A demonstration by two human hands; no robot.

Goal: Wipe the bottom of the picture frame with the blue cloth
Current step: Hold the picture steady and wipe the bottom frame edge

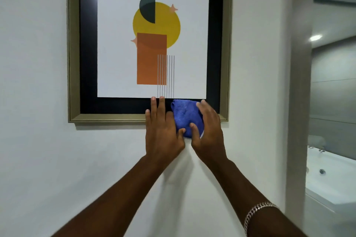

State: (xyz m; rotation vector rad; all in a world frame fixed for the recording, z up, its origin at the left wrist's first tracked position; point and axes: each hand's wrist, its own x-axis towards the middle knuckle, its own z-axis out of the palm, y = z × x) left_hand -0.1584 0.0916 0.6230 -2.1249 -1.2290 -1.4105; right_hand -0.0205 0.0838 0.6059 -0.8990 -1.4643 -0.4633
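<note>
Where it hangs: picture frame [74, 48] is mounted flat on a white wall [34, 82], roughly square, its bottom rail running left to right and sloping very slightly in this wide-angle view.
Frame build: dull gold moulding, then a black mat, then a white print with a yellow disc, a dark half-disc, an orange rectangle standing on its short side and thin grey vertical lines.
Blue cloth [185, 116]: bunched into a lump, pressed against the right part of the bottom rail; it covers the black mat from the print's lower edge down past the gold moulding onto the wall just below. Its longer dimension runs up and down.
Right hand [209, 131]: clasped over the cloth's right side, fingers curled across the top right corner, thumb pressing the lower front of the cloth.
Left hand [163, 131]: not gripping; palm flat to the frame and wall, fingers straight and pointing up, fingertips reaching the print's lower edge. Its thumb touches the cloth's lower left edge, beside the right thumb.
Bracelet [256, 211]: silver chain on the right wrist.
Surroundings: bathtub [333, 183], white, seen past the wall's corner at right, well apart from the frame.
</note>
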